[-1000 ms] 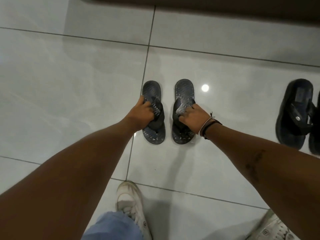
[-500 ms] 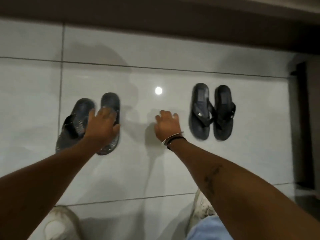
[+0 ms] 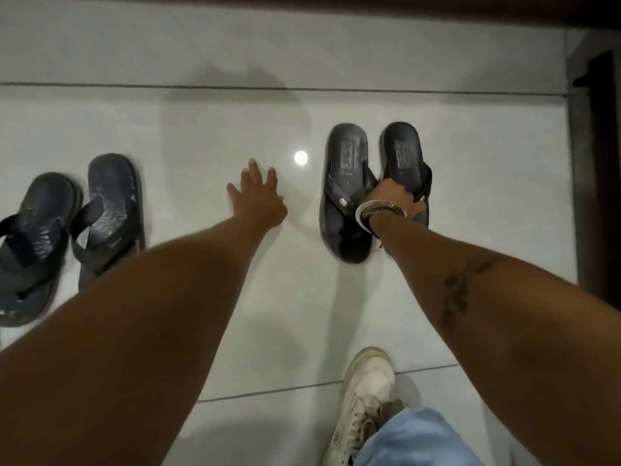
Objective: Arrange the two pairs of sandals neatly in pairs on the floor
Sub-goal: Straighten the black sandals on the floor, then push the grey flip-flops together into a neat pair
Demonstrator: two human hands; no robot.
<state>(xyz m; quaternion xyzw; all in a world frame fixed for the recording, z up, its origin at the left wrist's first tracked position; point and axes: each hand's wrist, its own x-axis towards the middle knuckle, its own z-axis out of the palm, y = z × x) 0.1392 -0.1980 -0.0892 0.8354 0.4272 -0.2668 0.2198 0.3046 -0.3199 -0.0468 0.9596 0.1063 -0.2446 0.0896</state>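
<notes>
Two dark patterned sandals lie side by side at the left on the white tiled floor: one (image 3: pixel 32 243) at the frame's edge, the other (image 3: pixel 109 213) beside it. A black pair lies at the right. My right hand (image 3: pixel 395 200), with bracelets on the wrist, is closed on the strap of the right black sandal (image 3: pixel 401 151). The left black sandal (image 3: pixel 346 193) sits just beside it. My left hand (image 3: pixel 258 196) hovers between the two pairs with fingers spread, holding nothing.
A dark wall base runs along the top, and a dark upright frame (image 3: pixel 601 169) stands at the right edge. My white sneaker (image 3: pixel 364 398) and a light blue trouser leg (image 3: pixel 416 438) are at the bottom right.
My left hand has left the patterned sandals and moved right into the gap. My right hand has reached from the bare floor onto the right black sandal's strap. The view shifted right.
</notes>
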